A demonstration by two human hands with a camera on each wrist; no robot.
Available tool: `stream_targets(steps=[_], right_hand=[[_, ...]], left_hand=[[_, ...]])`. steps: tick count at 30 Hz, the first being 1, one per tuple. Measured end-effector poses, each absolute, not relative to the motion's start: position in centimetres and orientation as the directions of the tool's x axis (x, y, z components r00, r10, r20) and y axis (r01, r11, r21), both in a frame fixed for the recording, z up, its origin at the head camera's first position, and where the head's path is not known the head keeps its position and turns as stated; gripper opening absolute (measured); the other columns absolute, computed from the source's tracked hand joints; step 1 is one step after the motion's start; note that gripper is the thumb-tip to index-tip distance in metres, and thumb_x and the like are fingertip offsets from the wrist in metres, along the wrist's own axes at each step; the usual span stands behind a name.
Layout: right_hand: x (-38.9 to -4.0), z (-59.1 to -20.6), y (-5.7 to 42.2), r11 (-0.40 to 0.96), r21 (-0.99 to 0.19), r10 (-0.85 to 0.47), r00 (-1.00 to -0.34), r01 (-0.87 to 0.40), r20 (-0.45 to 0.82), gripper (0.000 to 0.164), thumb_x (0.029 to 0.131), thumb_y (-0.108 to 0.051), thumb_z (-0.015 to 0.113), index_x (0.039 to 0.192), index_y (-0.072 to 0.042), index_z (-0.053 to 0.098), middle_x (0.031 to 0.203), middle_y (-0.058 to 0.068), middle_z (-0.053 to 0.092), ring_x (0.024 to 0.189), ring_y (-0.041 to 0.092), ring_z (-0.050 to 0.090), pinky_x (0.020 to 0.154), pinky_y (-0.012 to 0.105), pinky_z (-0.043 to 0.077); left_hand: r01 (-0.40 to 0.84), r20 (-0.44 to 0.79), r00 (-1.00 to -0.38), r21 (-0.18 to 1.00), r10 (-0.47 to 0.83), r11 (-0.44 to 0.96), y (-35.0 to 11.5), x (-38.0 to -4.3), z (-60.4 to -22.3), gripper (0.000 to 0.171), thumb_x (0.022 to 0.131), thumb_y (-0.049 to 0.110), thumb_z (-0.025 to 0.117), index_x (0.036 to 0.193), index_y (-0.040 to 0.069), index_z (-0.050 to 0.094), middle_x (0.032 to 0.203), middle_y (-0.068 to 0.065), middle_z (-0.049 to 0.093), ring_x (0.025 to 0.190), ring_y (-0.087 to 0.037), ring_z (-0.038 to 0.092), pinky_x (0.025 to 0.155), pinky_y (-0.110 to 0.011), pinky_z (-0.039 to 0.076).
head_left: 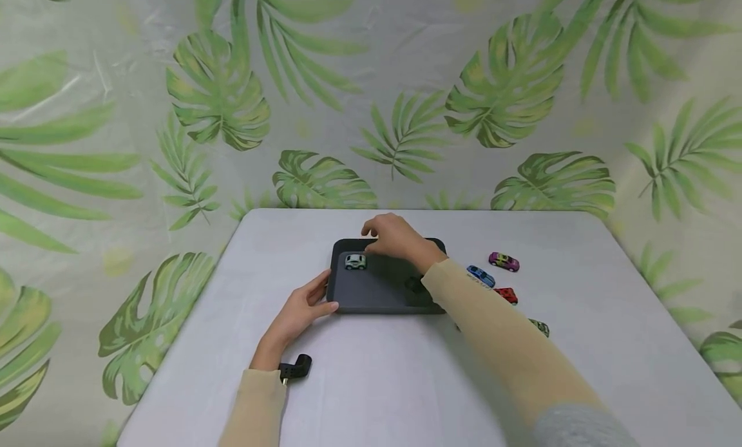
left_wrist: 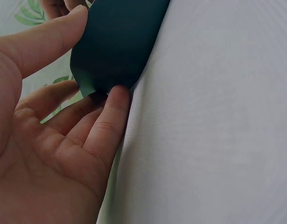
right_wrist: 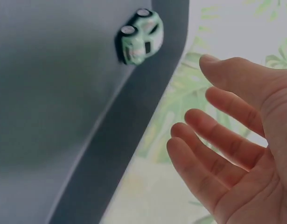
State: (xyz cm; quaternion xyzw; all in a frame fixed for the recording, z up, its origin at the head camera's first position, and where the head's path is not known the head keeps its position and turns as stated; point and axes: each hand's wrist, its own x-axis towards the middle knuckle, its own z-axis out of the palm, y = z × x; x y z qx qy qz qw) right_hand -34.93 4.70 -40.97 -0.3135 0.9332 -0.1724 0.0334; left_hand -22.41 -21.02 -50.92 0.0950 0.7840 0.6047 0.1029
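A dark grey tray (head_left: 377,299) lies on the white table, and inside it at the far left stands a pale green toy car (head_left: 355,261). My left hand (head_left: 301,312) holds the tray by its near left corner; in the left wrist view the thumb and fingertips lie against the tray's wall (left_wrist: 120,42). Over the tray's far side hovers my right hand (head_left: 397,237), its fingers loosely bent with nothing between them. The right wrist view shows that hand (right_wrist: 236,135) apart from the green car (right_wrist: 143,37). A dark shape (head_left: 414,285), its kind unclear, sits in the tray beside the right forearm.
Right of the tray are a purple toy car (head_left: 504,261), a blue one (head_left: 481,276), a red one (head_left: 507,295) and a green-patterned one (head_left: 540,327). My right sleeve partly covers some of them. A leaf-printed curtain (head_left: 406,112) hangs behind the table (head_left: 371,382).
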Motion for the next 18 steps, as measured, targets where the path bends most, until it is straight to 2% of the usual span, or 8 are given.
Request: stream_targets(steps=[10,18], right_hand=[[-33.9,-38.4,7.2,0.747,-0.325,-0.592,-0.803,-0.58,0.071,0.04,0.091,-0.025,0.078,0.128,-0.015,0.069,0.12,0.006,0.066,0.108,0.023,0.062,0.088,0.04,0.053],[-32.7,-37.1,10.2,0.748,-0.377,-0.569,-0.82,-0.547,0.059,0.04,0.092,-0.023,0.077,0.13,-0.014,0.068,0.122,0.006,0.066,0.112,0.025,0.061,0.089,0.043,0.053]], left_hand=[[0.027,-0.04,-0.959,0.972,0.28,0.232,-21.2,-22.4,-50.7,0.086,0.09,0.018,0.079,0.16,0.023,0.029,0.163,-0.003,0.027,0.147,-0.022,0.031,0.115,-0.043,0.034],[0.026,-0.049,-0.958,0.966,0.281,0.257,-21.2,-22.5,-51.0,0.085,0.089,0.022,0.08,0.159,0.026,0.032,0.162,-0.002,0.03,0.146,-0.02,0.034,0.114,-0.04,0.035]])
